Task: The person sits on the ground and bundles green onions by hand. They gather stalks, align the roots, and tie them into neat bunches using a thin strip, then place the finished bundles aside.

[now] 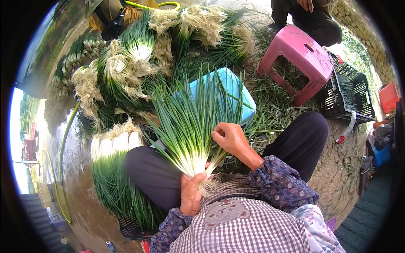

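My left hand (191, 192) is closed around the white root end of a fanned bunch of green onions (193, 136), held above my lap with the leaves pointing away from me. At the bunch's right edge is my right hand (229, 137), its fingers curled against the leaves; whether they pinch a leaf is hidden. Behind the leaves stands an upturned light-blue plastic container (248, 106). Bundled green onions with clean white stems (117, 142) lie at my left knee, roots away from me, on a black plastic crate (129, 228).
Piled green onions with tangled roots (123, 69) lie ahead on the left. A pink plastic stool (311, 52) stands ahead right, beside a black crate (364, 91). Loose leaves (269, 117) litter the ground. A yellow-green hose (62, 151) runs at left. Two other people sit or crouch ahead.
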`<control>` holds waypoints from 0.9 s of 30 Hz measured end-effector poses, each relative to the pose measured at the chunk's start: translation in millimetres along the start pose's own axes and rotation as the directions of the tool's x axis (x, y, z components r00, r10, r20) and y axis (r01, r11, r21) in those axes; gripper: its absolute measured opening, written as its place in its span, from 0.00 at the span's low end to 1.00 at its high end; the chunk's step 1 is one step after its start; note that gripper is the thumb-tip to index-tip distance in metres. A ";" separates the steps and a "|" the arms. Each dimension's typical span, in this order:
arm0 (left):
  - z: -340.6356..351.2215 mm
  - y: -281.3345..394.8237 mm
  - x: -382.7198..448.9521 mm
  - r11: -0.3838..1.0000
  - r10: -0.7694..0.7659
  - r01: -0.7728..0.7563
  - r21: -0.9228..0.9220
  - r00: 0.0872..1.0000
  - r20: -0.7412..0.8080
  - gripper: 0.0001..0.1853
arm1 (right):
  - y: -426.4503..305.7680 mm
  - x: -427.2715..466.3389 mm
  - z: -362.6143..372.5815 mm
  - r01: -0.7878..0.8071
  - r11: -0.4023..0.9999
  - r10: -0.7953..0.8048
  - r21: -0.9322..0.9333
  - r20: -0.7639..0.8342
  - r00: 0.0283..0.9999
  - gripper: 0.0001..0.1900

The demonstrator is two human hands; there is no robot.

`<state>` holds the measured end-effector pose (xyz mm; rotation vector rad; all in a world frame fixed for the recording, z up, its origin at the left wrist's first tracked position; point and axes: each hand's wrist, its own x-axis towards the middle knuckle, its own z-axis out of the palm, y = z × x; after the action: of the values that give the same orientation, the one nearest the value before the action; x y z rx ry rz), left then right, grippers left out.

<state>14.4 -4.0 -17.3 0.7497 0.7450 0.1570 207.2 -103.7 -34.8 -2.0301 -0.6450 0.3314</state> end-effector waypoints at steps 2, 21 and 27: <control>-2.8 0.1 0.9 1.000 -0.015 0.015 -0.012 1.000 0.008 0.33 | -0.8 -6.7 -5.6 -0.005 0.999 0.006 0.043 -0.009 1.000 0.08; 7.4 2.4 -1.1 1.000 0.004 -0.004 -0.004 1.000 -0.014 0.32 | -3.5 -1.2 6.8 0.088 0.957 -0.094 -0.275 -0.009 0.996 0.17; 7.0 3.7 -0.3 1.000 0.004 -0.004 -0.017 1.000 0.003 0.30 | -2.4 -6.3 -0.8 0.054 0.998 -0.051 -0.020 0.100 0.994 0.14</control>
<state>19.2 -5.3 -11.2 0.7346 0.7387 0.1655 201.7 -106.9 -32.5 -2.0241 -0.7652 0.3975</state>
